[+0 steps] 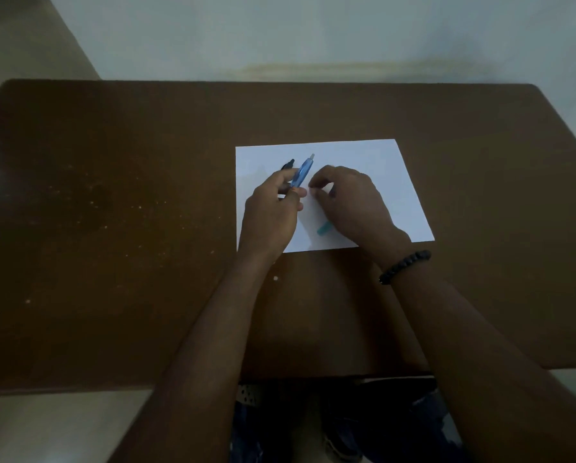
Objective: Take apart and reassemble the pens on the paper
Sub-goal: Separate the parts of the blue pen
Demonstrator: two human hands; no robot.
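Observation:
A white sheet of paper lies on the brown table. My left hand holds a translucent blue pen barrel that points up and away over the paper. A black pen peeks out behind that hand. My right hand hovers beside the barrel's lower end with fingertips pinched together on something too small to make out. A teal pen part lies on the paper, partly hidden under my right palm.
The brown table stretches wide to the left with small pale specks. A pale wall stands right behind its far edge. My right wrist wears a black bead bracelet. My legs show below the near edge.

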